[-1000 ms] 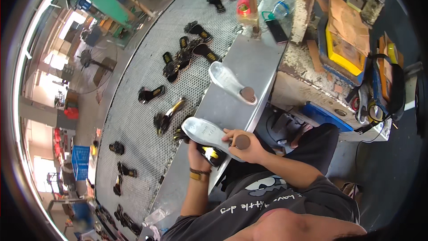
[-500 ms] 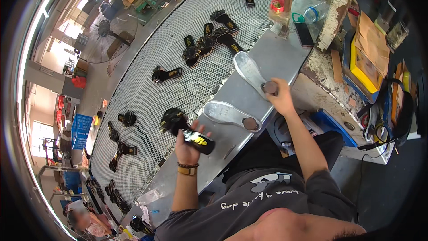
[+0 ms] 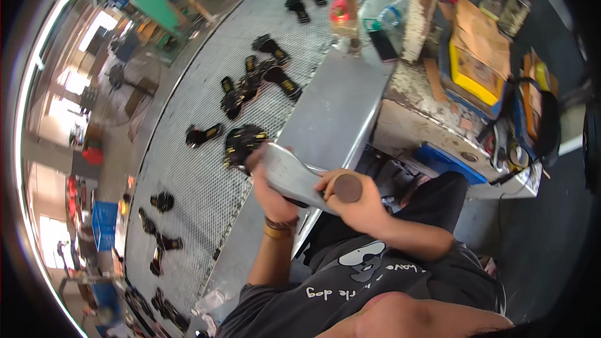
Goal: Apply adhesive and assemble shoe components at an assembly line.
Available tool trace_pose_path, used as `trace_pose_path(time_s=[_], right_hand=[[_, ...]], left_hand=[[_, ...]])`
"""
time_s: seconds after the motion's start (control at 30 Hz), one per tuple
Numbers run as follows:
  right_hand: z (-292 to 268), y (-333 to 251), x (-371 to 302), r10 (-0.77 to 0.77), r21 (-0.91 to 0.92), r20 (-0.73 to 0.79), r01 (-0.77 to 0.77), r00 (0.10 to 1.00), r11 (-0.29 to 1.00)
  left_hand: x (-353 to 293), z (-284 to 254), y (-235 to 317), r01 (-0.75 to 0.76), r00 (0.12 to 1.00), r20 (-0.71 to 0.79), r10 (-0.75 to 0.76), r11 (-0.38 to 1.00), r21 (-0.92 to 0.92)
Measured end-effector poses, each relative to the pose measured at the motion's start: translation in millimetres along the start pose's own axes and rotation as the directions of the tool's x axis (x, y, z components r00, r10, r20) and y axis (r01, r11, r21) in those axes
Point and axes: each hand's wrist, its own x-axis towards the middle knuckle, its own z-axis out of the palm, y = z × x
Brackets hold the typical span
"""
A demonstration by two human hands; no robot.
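Note:
My left hand [image 3: 274,199] grips a black slide sandal [image 3: 243,144] with a ruffled, gold-flecked upper. Over its sole lies a silver, sole-shaped metal plate [image 3: 285,172], which hides most of the footbed. My right hand [image 3: 363,208] is closed about the plate's heel end, where a round brown knob [image 3: 347,188] sticks up between thumb and fingers. Both hands are close together above the near edge of the metal bench [image 3: 328,103]. Whether a second metal plate lies beneath them cannot be made out.
Several black sandals [image 3: 250,78] lie on the perforated table [image 3: 200,191] beyond the bench. A wooden post [image 3: 350,0], a red cup [image 3: 339,11], a phone [image 3: 383,46] and a clear bottle [image 3: 389,17] stand or lie at the far end. A yellow-edged box [image 3: 472,75] is at right.
My right hand has lifted a metal plate off the bench and brought it left onto the sandal. The sandal has turned and moved toward it. The whole view has shifted.

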Motion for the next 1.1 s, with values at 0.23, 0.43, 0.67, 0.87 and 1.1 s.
trace_pose_path(time_s=[0.23, 0.43, 0.67, 0.87, 1.1], right_hand=[[-27.8, -3.6, -12.8, -0.436, -0.689, -0.026, 0.300, 0.899, 0.659], [-109.2, -18.6, 12.6, -0.145, 0.080, -0.488, 0.209, 0.861, 0.975], [-263.8, -127.1, 73.4, -0.670, -0.732, -0.644, -0.550, 0.369, 0.401], [-296.3, -118.2, 90.5, -0.556, -0.623, -0.692, -0.771, 0.461, 0.135], [-322.0, -135.5, 124.9, -0.636, -0.564, -0.654, -0.824, 0.410, 0.049]], left_hand=[[-10.1, 34.7, -37.2, 0.226, 0.928, 0.266, -0.263, 0.961, 0.162], [-21.2, 76.8, -50.6, -0.666, 0.425, 0.868, -0.257, 0.561, 0.492], [160.9, -37.4, -6.8, -0.562, 0.826, 0.551, 0.117, 0.243, 0.791], [304.4, -230.2, 64.9, 0.284, 0.903, -0.083, 0.421, -0.443, 0.850], [278.1, -275.9, 43.4, 0.274, 0.929, -0.048, 0.368, -0.593, 0.757]])
